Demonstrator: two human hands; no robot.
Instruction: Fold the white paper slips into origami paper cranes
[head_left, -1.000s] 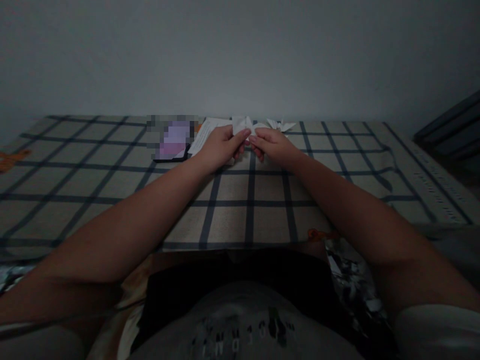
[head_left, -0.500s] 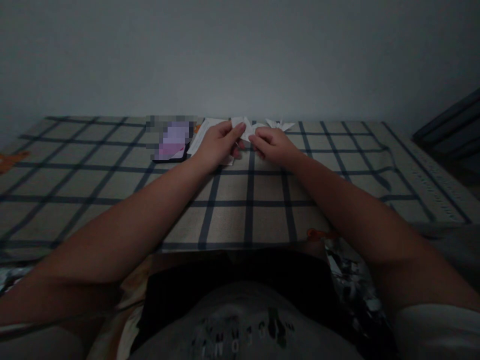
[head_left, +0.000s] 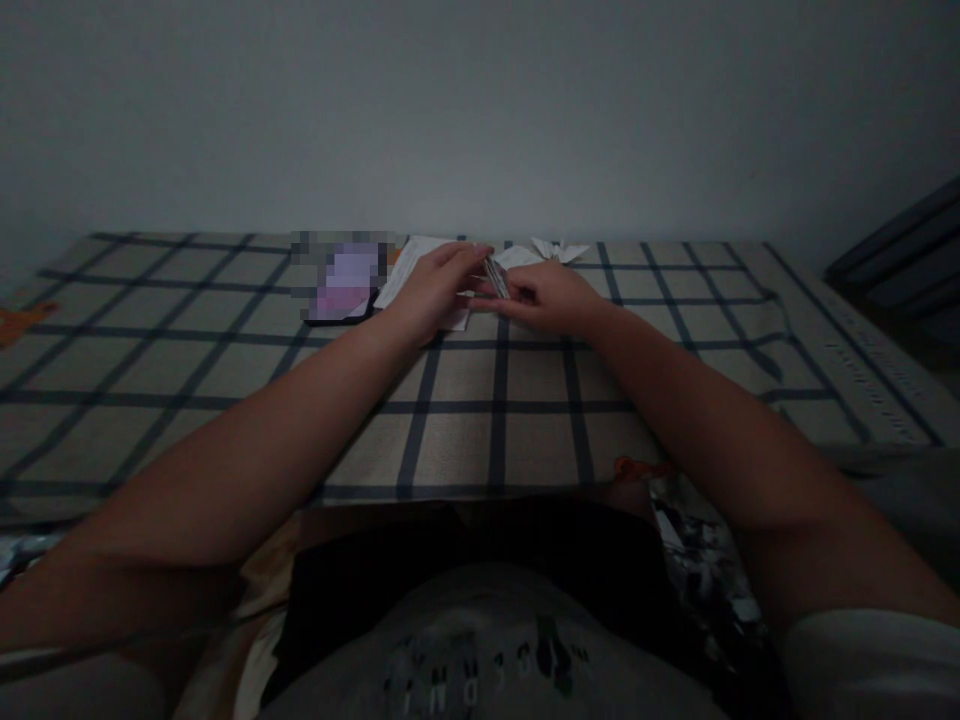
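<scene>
A small piece of folded white paper (head_left: 495, 277) stands nearly edge-on between my two hands, above the checked tablecloth. My left hand (head_left: 442, 282) pinches it near its upper edge with the thumb and fingers. From the other side my right hand (head_left: 551, 296) grips it, one finger stretched out under it toward the left hand. White printed sheets (head_left: 409, 262) lie partly beneath my left hand and wrist. Just behind my right hand is a folded paper shape with pointed tips (head_left: 559, 249), its lower part hidden by the hand.
A phone (head_left: 346, 285) with a lit, blurred-out screen lies left of the sheets. The checked tablecloth (head_left: 457, 450) covers the table, which meets a plain wall (head_left: 480, 120) at the back. A dark slatted object (head_left: 907, 260) stands at the far right.
The folded paper has turned from showing its flat face to nearly edge-on. My right hand has shifted slightly nearer me and stretched a finger out beneath the paper.
</scene>
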